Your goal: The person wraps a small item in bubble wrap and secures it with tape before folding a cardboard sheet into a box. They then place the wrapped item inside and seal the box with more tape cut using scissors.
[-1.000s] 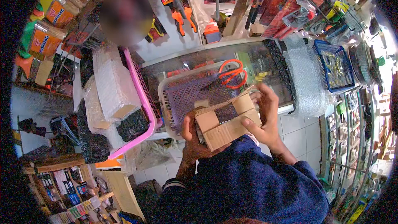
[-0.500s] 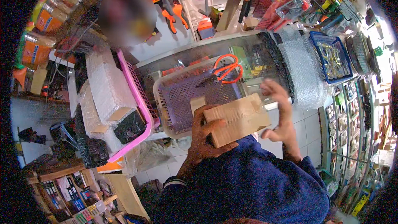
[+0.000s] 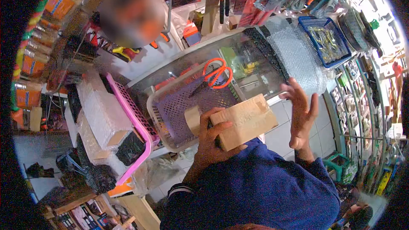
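Observation:
In front of my chest I hold a brown cardboard box (image 3: 245,121) in my left hand (image 3: 209,138), whose thumb lies over the top and whose fingers wrap beneath. The box is tilted. To the right of it, clear of the cardboard, my right hand (image 3: 301,113) is raised with fingers spread and nothing in it. Behind the box sits a shallow plastic basket (image 3: 165,144) with a pale rim. Inside it are orange-handled scissors (image 3: 230,76) and a roll of tan tape (image 3: 192,119), partly hidden by my left hand.
A pink basket (image 3: 147,151) with bubble-wrapped parcels (image 3: 102,113) stands on the left. A glass-topped counter (image 3: 200,55) runs behind, with bubble wrap (image 3: 294,53) and a blue basket (image 3: 326,63) at right. Stocked shelves (image 3: 358,115) line the right side; tools hang at the back.
My right hand has moved right, away from the box, and its fingers have spread. My left hand still grips the box. The view has turned slightly, shifting the surroundings.

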Action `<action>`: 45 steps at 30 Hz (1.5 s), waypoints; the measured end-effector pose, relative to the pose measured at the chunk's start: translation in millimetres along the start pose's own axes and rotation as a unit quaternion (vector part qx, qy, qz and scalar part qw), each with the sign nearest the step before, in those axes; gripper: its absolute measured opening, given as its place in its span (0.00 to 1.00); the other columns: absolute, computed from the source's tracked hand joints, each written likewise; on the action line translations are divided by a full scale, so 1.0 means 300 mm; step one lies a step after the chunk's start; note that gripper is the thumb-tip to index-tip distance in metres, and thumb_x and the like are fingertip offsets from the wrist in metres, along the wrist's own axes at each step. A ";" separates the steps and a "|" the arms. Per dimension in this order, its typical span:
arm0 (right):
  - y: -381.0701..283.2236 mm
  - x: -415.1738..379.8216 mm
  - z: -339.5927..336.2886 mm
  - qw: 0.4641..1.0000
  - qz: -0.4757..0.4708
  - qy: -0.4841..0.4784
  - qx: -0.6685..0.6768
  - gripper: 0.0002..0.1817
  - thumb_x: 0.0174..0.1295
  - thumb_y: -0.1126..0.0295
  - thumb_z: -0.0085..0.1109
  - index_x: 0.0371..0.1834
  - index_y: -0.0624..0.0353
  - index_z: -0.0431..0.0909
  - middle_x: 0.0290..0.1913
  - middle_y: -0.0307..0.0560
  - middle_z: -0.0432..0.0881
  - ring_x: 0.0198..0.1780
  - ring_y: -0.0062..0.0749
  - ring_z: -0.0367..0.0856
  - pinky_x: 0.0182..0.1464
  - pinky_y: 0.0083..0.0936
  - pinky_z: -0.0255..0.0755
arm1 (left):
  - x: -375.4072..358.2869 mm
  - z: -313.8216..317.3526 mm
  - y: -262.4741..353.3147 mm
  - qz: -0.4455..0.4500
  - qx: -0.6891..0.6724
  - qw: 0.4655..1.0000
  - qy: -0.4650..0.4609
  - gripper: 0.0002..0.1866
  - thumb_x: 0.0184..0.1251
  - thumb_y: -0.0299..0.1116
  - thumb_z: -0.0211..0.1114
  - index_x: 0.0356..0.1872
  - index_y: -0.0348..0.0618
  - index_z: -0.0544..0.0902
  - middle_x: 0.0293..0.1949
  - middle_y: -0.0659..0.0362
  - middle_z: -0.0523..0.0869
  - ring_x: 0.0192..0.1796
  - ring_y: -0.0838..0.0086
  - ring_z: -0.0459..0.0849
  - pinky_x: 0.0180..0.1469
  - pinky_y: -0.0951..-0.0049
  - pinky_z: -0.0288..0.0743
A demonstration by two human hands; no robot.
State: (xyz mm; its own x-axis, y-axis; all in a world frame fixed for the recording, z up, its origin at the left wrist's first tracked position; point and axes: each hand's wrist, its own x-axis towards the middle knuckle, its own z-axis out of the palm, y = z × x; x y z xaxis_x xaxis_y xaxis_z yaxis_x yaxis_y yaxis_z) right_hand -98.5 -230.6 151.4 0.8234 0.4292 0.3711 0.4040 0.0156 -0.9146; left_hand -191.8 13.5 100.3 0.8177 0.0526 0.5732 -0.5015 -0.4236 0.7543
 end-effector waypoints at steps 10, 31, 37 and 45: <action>0.041 0.023 -0.055 0.950 -0.036 -0.215 -0.226 0.46 0.46 0.46 0.82 0.72 0.43 0.77 0.81 0.62 0.58 0.79 0.61 0.59 0.76 0.53 0.56 | -0.043 0.108 -0.100 -0.024 -0.130 0.991 0.012 0.46 0.55 0.52 0.82 0.72 0.54 0.66 0.65 0.40 0.66 0.68 0.45 0.69 0.68 0.42 0.67; 0.229 0.220 -0.446 0.937 -0.095 -0.284 -0.182 0.36 0.46 0.53 0.81 0.62 0.49 0.85 0.68 0.57 0.74 0.65 0.57 0.73 0.67 0.48 0.70 | 0.123 0.503 -0.017 -0.122 0.023 0.992 0.019 0.39 0.55 0.49 0.82 0.64 0.47 0.72 0.64 0.38 0.69 0.66 0.41 0.71 0.66 0.43 0.70; 0.334 0.218 -0.542 0.936 -0.135 -0.289 -0.148 0.31 0.54 0.60 0.77 0.64 0.45 0.84 0.69 0.57 0.73 0.71 0.59 0.70 0.70 0.49 0.69 | 0.162 0.604 0.062 -0.214 0.162 0.963 0.016 0.40 0.50 0.42 0.85 0.65 0.46 0.77 0.63 0.41 0.72 0.66 0.45 0.73 0.66 0.48 0.72; 0.371 0.139 -0.758 0.953 -0.070 -0.237 -0.178 0.30 0.57 0.63 0.76 0.66 0.46 0.81 0.73 0.56 0.70 0.74 0.57 0.69 0.72 0.48 0.67 | 0.236 0.747 -0.074 -0.186 0.331 0.872 0.308 0.37 0.59 0.42 0.81 0.68 0.44 0.77 0.68 0.43 0.68 0.71 0.46 0.69 0.74 0.49 0.61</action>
State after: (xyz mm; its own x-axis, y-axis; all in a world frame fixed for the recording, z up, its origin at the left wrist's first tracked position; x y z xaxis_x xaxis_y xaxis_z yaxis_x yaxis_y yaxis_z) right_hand 71.4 -416.1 101.6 0.5134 0.8058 0.2950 0.6758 -0.1678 -0.7178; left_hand -59.5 -176.0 52.4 0.4794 0.6873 0.5458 0.2049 -0.6924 0.6919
